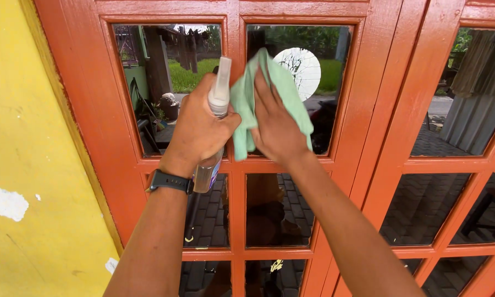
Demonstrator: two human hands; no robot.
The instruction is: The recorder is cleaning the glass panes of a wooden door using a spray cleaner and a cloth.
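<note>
Against the orange door [368,110], the left hand [199,131] grips a spray bottle [217,118] tight; the right hand [276,127] presses a green cloth [285,88] flat, fingers spread, onto the glass [324,66].

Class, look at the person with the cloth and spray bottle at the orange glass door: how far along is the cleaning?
Done: cannot tell; no pane looks plainly wiped.

In hand: the right hand presses a pale green cloth against the top-row pane of the orange wooden glazed door, while the left hand grips a clear plastic spray bottle.

Left: probably the lower panes, which show small pale marks.
</note>
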